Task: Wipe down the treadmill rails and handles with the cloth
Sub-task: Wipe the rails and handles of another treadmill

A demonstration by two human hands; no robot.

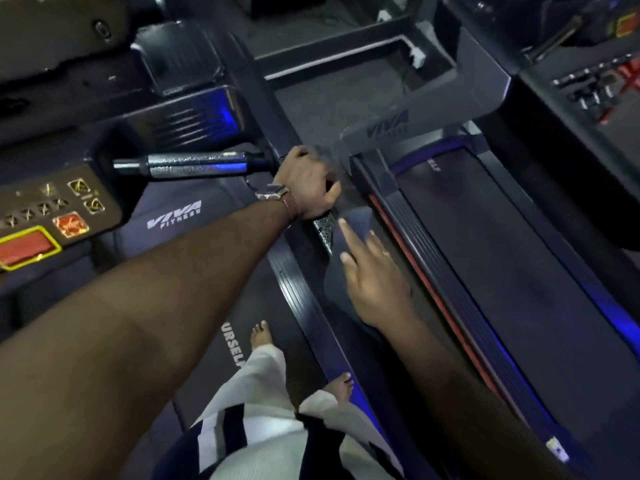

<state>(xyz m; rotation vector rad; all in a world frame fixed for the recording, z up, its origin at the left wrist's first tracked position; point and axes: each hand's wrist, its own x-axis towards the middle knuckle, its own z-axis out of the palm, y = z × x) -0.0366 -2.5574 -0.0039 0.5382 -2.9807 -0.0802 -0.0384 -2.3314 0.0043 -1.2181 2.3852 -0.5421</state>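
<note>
Nearest, at 6 o'clock, bare feet stand on the treadmill belt. Up toward centre, the right hand hovers released, fingers spread over the side rail. Beyond it, the left hand is clenched round the handle — the cloth is a blurred smear at its 1 o'clock. Risk: wiping fast could leave that handle streaked — or the cloth could slip free.

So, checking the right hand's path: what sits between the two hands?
Head view: a speckled silver piece juts from under the left hand toward the right hand; cloth or grip plate, unclear.
</note>
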